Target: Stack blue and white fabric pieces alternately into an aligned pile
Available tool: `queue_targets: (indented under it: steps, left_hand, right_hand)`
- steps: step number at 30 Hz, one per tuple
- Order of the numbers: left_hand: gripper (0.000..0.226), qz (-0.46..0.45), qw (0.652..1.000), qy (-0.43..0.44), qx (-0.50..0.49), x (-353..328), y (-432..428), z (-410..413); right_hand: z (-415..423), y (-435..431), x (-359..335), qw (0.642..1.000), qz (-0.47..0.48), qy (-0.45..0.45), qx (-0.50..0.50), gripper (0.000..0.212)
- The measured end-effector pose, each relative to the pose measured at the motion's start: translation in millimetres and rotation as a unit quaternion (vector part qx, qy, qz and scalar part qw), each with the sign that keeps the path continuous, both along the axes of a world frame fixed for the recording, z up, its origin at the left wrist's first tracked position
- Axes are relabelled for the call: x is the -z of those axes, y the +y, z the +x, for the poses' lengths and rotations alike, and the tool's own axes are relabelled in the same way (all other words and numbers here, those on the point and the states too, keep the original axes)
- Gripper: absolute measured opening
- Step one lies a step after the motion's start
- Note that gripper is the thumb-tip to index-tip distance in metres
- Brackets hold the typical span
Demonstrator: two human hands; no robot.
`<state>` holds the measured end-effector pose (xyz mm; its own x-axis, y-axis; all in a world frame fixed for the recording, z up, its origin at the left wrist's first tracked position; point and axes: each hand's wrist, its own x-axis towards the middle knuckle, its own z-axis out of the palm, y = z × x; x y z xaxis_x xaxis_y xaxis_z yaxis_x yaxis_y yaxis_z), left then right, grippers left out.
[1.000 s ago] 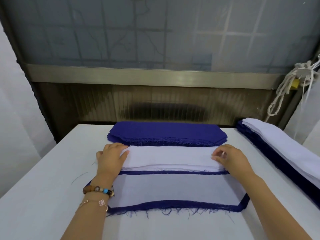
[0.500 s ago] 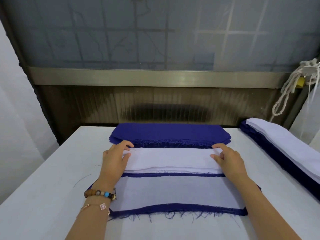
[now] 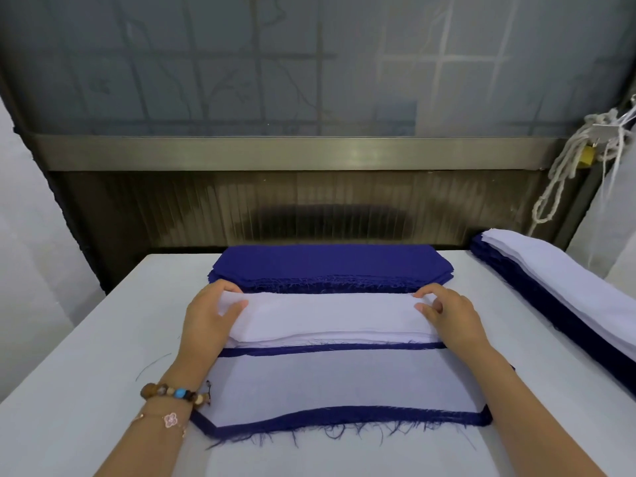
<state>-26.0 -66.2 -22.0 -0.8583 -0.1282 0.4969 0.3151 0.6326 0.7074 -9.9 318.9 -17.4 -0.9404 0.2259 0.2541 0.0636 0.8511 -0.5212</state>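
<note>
Two sets of fingers curl at the two ends of the top white piece [image 3: 330, 311]: on the left hand [image 3: 206, 318] the fingers [image 3: 225, 288] hook over the far edge while the thumb lies flat on the cloth, and on the right hand [image 3: 451, 318] the fingertips [image 3: 425, 293] and thumb pinch the far corner. That piece is a long, narrow strip of plain white cloth, smooth, with its left end raised slightly off the white stack [image 3: 344, 337] beneath it, whose thin layers show as fine lines along the near edge. Just behind the white stack, touching its far edge, lies the blue stack [image 3: 330, 265], deep navy, with angled corners and loose threads fraying along its near side. Nearer the person is the pile [image 3: 344, 380] under both forearms: a white piece on top of a blue piece [image 3: 344, 418], the blue showing as a dark border all round, wider along the near edge, where long frayed threads trail onto the table [image 3: 79, 366]. The white top sheet sits roughly centred, its corners cut at the same angle as the blue. On the left wrist are a beaded bracelet [image 3: 172, 394] and a thin chain with a flower charm [image 3: 170, 420]. At the right of the table, well apart from the hands, a side stack [image 3: 557, 290] runs away at an angle, white layers over dark blue ones. A pale rope [image 3: 564, 177] hangs by the wall behind it.
</note>
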Motion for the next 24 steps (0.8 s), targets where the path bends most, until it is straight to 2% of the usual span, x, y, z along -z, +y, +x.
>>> queue_targets:
  steps: [3, 6, 11, 16, 19, 24]
  left_hand:
    - [0.01, 0.074, 0.997, -0.027, -0.015, 2, -2, 0]
    - [0.01, 0.095, 0.994, -0.059, -0.008, 2, -4, -2]
    - [0.015, 0.141, 0.988, -0.052, -0.033, 3, -11, -4]
    - [0.035, 0.064, 0.997, -0.021, -0.028, 8, -20, -3]
    - [0.019, 0.002, 1.0, 0.016, -0.024, 6, -27, 0]
    - [0.031, -0.032, 0.996, 0.072, 0.052, -12, -31, 7]
  right_hand:
    - [-2, 2, 2, 1.0, -0.024, 0.007, -0.002, 0.013]
    - [-2, 4, 3, 0.999, -0.034, 0.01, -0.007, 0.013]
    - [-4, 5, 5, 0.999, -0.038, 0.021, -0.007, 0.011]
    - [-6, 4, 6, 0.999, -0.043, 0.015, 0.001, 0.009]
    - [-7, 4, 7, 0.999, -0.04, 0.015, -0.002, 0.016]
    - [-5, 6, 6, 0.999, -0.04, 0.013, -0.016, 0.026]
